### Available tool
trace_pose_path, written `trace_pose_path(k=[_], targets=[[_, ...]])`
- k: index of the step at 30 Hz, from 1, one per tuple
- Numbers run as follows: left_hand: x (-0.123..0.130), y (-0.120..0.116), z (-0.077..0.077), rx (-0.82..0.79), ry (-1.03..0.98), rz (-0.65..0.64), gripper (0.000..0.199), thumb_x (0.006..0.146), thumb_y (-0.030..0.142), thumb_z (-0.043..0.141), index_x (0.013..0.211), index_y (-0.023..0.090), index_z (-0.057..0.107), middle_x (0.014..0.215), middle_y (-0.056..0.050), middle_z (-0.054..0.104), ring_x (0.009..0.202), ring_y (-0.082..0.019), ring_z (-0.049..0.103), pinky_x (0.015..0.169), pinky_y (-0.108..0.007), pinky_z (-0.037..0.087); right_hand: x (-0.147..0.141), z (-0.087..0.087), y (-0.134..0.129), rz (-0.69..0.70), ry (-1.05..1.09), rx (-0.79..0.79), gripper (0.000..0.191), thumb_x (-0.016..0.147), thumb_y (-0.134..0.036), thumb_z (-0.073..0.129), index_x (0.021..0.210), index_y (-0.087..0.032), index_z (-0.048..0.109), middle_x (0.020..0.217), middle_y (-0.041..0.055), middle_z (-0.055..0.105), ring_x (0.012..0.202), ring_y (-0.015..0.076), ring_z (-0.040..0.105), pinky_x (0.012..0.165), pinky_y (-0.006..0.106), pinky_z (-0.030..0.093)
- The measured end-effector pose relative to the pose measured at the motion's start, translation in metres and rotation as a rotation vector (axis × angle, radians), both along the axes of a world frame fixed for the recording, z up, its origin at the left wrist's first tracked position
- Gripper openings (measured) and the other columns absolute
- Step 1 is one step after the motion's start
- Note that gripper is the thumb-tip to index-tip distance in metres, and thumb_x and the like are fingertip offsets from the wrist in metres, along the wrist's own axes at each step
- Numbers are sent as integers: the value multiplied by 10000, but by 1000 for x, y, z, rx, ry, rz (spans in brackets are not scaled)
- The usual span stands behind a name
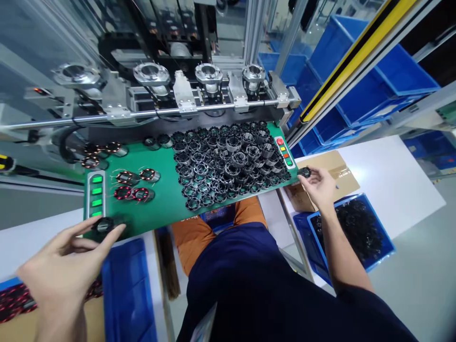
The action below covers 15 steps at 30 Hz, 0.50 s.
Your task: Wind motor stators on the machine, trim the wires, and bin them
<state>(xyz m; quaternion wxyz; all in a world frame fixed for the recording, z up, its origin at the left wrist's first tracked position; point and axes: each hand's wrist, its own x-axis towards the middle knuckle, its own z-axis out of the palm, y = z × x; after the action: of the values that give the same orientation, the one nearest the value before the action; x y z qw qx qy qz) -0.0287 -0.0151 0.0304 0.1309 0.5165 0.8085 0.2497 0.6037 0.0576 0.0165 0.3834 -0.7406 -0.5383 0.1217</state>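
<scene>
My left hand pinches a stator core with a black end between thumb and fingertips, over the front left corner of the green work surface. Off the right end of that surface, my right hand grips a small black ring-shaped part in its fingertips. Between the hands, many bare stator cores stand packed together, some stacked on others. Several copper-wound stators with loose wire ends are grouped on the left part of the surface.
Metal round fixtures line a rail behind the surface. Button panels sit at both ends. A blue bin of black parts and a cardboard box are at right. A blue tray lies front left.
</scene>
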Motion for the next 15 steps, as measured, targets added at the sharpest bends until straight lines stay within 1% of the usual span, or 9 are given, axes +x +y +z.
trace_pose_path(k=[2,3,5,6,8,10,11,13,15], targets=[[9,1,5,44,-127,83,448,861,730,859,1302,692,791,748,144,704,758,-294,754,924,-560,742,2,-3,0,0,5,-9,769,818,-794,896,1270,-182,785,999,133,804,765,272,736,744,478,698],[13,2,6,44,-174,89,403,822,711,899,1213,656,820,807,147,742,814,-307,778,1005,-604,735,3,-4,0,5,8,-16,766,806,-807,898,1241,-187,783,995,133,807,761,274,735,763,489,699],[16,2,5,38,-221,56,372,785,672,933,1134,599,825,929,152,808,941,-338,826,1131,-664,704,2,-6,1,6,11,-14,759,775,-821,913,1184,-198,767,1010,137,817,794,287,749,823,517,701],[16,2,4,55,-248,56,390,769,639,955,1131,595,815,998,160,831,1015,-347,844,1178,-667,688,2,-6,1,-2,11,-5,753,775,-820,915,1175,-204,750,1032,141,821,826,295,761,853,527,698],[14,1,5,101,-323,68,524,746,554,993,1208,668,775,1139,201,845,1147,-336,862,1228,-633,672,1,-3,1,-21,10,25,735,807,-811,898,1194,-215,712,1076,145,815,892,305,780,885,530,691],[11,-1,10,136,-387,79,701,750,498,989,1308,806,697,1294,268,821,1255,-315,860,1231,-599,674,1,5,1,-13,2,46,702,871,-789,858,1258,-222,708,1109,140,810,931,302,783,900,522,689],[10,-1,14,134,-389,67,738,773,497,968,1339,860,664,1380,301,796,1324,-313,845,1243,-593,667,1,10,1,3,-8,50,680,903,-771,838,1295,-227,726,1126,135,812,938,295,778,924,526,689],[10,-1,23,118,-341,33,688,835,524,905,1359,897,661,1488,345,751,1461,-330,790,1303,-605,624,1,20,0,43,-32,49,624,948,-733,812,1332,-243,779,1151,121,827,925,279,766,978,539,691],[13,-2,30,143,-338,16,626,866,525,868,1342,890,690,1473,367,757,1551,-342,736,1370,-610,562,0,28,-1,64,-37,47,574,963,-711,819,1296,-244,809,1163,117,845,902,269,773,992,536,703]])
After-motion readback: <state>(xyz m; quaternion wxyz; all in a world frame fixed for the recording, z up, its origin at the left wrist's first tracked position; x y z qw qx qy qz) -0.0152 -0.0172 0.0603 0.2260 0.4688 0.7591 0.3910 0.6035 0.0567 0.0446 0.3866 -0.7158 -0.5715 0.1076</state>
